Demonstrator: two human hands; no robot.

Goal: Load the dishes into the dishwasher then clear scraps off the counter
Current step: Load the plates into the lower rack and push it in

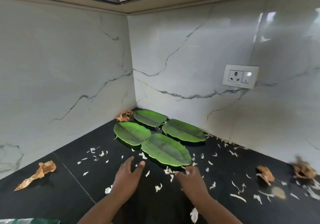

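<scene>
Four leaf-shaped green plates (166, 152) grouped in the bench corner, edges touching or nearly so, the nearest one just beyond both hands. Left hand (127, 175) hovering low at about seven o'clock of that plate, fingers (129, 161) spread and relaxed, holding nothing. Right hand (191, 178) at the plate's five o'clock edge, fingertips drawn together among white scraps (168, 171); hard to tell whether pinching a flake or just touching the rim.

Probably the start of dish loading: nearest plate first. Best taken by the long rims from both sides, lifted level and straight up so as not to drag the neighbours at eleven and one o'clock. Worth tipping any clinging flakes off over the bench before carrying away. Shallow and glossy, so likely slippery; thumbs over the rim, not flat palms.

Black polished bench (57, 194), a thin seam running diagonally at seven o'clock. White papery scraps scattered widely, thickest toward three o'clock. Brown husk pieces: one long piece (37, 173) at nine o'clock, one (123, 115) in the corner at twelve, two (265, 172) near the right edge, the farthest blurred. Marbled white wall panels meeting in the corner, a socket plate (240, 75) on the right-hand wall, cabinet undersides above. No dishwasher in view.
</scene>
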